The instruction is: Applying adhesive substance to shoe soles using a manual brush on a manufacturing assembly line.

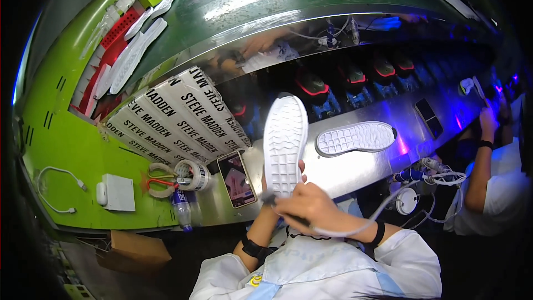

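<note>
Sole up, a white-soled shoe stands out from my body over the steel ledge. My left hand is closed round it, mostly hidden behind the sole, with fingertips showing at its right edge. Across the heel end, my right hand is closed on a small hand tool with a dark, blurred tip. A grey hose trails from this hand to the right. The tip is close to the heel edge; whether it touches, I cannot tell. A second white-soled shoe lies sole up on the ledge to the right.
A printed box, phone, tape roll, red-handled scissors and bottle crowd the left. Dark shoes with red edging sit in the trough beyond. Another phone and a co-worker's arm are at right.
</note>
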{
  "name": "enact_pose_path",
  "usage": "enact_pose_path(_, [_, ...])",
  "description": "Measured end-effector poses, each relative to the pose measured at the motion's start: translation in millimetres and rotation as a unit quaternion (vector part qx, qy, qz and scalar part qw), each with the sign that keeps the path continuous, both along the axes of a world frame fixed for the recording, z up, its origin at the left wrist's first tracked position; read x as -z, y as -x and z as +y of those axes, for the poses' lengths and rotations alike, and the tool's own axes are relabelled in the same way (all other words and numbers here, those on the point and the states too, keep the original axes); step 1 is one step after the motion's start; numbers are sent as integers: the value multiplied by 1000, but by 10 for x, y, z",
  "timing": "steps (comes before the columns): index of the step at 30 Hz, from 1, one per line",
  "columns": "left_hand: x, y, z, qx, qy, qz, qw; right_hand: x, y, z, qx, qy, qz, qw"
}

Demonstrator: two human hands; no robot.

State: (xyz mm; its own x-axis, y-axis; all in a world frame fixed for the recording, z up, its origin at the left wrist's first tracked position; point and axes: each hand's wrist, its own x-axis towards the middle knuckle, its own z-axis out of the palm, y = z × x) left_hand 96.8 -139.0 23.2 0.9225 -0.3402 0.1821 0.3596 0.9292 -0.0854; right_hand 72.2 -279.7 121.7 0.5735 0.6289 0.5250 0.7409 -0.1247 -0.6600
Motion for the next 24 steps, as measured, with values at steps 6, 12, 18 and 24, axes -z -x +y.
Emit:
enact_pose_path(6, [-157, -135, 235, -17, -72, 55, 996, -102, -160, -99, -56, 6, 157, 986])
enact_pose_path(12, [-499, -450, 236, 240, -298, 115, 917, -250, -271, -326, -78, 28, 401, 912])
enact_pose_path(18, [-611, -682, 48, 406, -534, -84, 737, -458, -433, -531, -106, 132, 130, 977])
enact_pose_path(24, [-328, -775, 391, 529, -345, 125, 765, -271, -486, -931, -138, 44, 206, 968])
